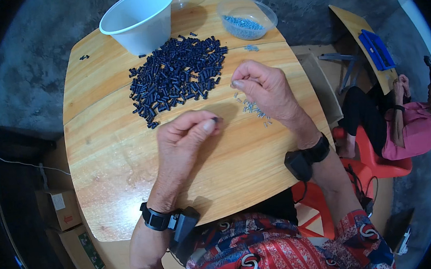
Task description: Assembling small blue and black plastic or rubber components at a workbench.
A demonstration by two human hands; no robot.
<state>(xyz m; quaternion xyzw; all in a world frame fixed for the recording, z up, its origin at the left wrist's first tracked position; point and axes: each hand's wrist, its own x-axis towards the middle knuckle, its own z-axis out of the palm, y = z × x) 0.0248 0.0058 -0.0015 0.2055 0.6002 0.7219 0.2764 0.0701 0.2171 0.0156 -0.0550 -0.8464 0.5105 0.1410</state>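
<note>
My left hand (183, 137) is closed in a pinch over the middle of the table. Between its thumb and forefinger shows the end of a small dark piece (215, 120), mostly hidden by the fingers. To the right and a little farther off, my right hand (265, 87) is also pinched; what its fingertips hold is too small to make out. Beneath and beside that hand lie loose small silvery pins (254, 108), partly covered by it. A wide pile of small dark cylindrical plastic pieces (175, 74) spreads beyond my left hand.
A white tub (138, 21) stands behind the pile. At the far right of the wooden table (122, 177) is a clear bowl (272, 19) of bluish-silver pins, with a few pins before it. Another person (412, 124) sits to the right on a red chair (366, 158).
</note>
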